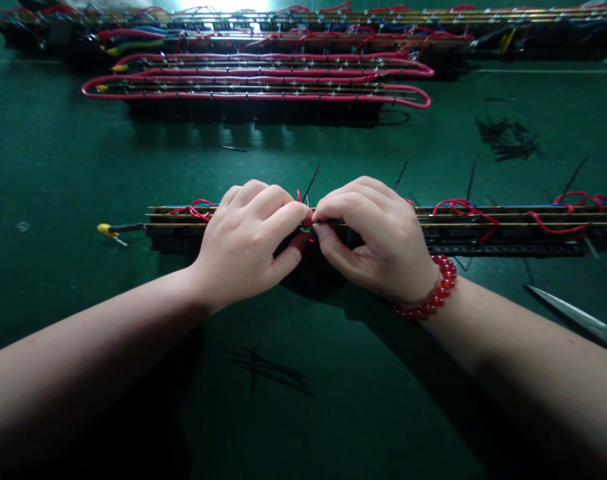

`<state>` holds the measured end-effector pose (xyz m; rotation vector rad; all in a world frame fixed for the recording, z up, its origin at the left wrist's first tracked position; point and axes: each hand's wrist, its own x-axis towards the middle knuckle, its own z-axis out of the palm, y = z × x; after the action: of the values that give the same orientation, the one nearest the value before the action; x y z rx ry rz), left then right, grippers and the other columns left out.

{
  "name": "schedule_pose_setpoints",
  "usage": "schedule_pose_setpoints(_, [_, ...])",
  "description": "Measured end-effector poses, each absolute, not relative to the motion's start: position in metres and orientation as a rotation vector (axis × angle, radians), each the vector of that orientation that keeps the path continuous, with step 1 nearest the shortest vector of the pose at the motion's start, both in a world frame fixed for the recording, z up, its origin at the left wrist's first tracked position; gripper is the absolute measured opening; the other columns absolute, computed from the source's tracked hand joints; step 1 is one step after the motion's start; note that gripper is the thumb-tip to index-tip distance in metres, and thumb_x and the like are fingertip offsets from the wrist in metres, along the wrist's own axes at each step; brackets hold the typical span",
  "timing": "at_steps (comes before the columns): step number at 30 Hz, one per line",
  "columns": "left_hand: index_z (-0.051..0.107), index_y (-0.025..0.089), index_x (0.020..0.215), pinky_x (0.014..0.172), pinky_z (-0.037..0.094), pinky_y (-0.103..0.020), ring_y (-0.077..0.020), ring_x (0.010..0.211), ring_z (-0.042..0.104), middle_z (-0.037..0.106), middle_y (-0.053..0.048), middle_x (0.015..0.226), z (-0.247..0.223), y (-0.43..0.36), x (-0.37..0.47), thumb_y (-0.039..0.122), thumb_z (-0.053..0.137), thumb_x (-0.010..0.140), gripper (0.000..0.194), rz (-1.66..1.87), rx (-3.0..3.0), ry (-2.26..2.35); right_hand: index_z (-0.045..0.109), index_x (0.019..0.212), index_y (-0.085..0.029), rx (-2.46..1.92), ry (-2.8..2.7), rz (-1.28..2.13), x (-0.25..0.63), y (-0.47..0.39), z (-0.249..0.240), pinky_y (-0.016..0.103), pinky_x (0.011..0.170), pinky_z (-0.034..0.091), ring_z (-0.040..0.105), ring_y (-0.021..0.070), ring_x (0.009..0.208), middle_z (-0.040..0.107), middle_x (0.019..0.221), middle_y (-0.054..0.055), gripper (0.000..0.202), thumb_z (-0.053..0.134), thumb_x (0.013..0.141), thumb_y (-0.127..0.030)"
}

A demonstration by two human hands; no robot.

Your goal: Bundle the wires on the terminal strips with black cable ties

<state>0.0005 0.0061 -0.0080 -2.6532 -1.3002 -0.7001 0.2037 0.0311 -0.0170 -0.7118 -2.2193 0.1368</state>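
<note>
Long black rail assembly with brass-coloured strips and red wires [458, 235] lies crosswise in front of you, probably so both hands can reach one spot. It runs under your fingertips and out past both hands.

Your left hand [253, 230]: thumb and index curled in at the rail. Your right hand [373, 227]: thumb and index nearly together, meeting the left. Can't tell what either grips; fingers hide it. Short red insulated wire [298, 195] and thin black strip [312, 179] poke up just beyond the fingertips.

Outward: yellow-tipped black lead [126, 228] off the rail's left end. Loose thin black strips [270, 369] nearer you, likely for easy pickup. Pointed silver metal blade [573, 313] by your right forearm. Red-cabled black assemblies [256, 97] across the green tabletop [108, 153].
</note>
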Motion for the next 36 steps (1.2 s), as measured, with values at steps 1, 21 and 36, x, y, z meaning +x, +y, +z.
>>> schedule_pose_setpoints(1, [0.063, 0.020, 0.096, 0.084, 0.048, -0.043, -0.0259, 0.095, 0.057, 0.066, -0.008, 0.099, -0.008, 0.006, 0.000, 0.028, 0.054, 0.092, 0.013, -0.697, -2.654, -1.307, 0.061, 0.095, -0.023, -0.715, -2.213, 0.138, 0.204, 0.031, -0.017, 0.037, 0.075, 0.053, 0.064, 0.0194, 0.081, 0.070, 0.089, 0.003, 0.010, 0.057, 0.089, -0.016])
schedule_pose_setpoints(21, [0.063, 0.020, 0.101, 0.087, 0.046, -0.042, -0.0249, 0.096, 0.056, 0.066, -0.007, 0.099, -0.008, 0.006, 0.001, 0.027, 0.054, 0.093, 0.014, -0.728, -2.690, -1.344, 0.058, 0.094, -0.028, -0.875, -2.029, 0.244, 0.203, 0.019, -0.010, 0.037, 0.074, 0.060, 0.067, 0.0183, 0.080, 0.069, 0.086, 0.001, 0.014, 0.056, 0.094, -0.014])
schedule_pose_setpoints(36, [0.064, 0.021, 0.106, 0.088, 0.045, -0.042, -0.0254, 0.097, 0.057, 0.067, -0.007, 0.101, -0.008, 0.005, 0.001, 0.028, 0.053, 0.093, 0.018, -0.740, -2.696, -1.365, 0.057, 0.098, -0.027, -0.915, -1.870, 0.338, 0.201, 0.021, -0.016, 0.034, 0.067, 0.059, 0.069, 0.0160, 0.076, 0.068, 0.088, 0.000, 0.006, 0.053, 0.096, -0.022])
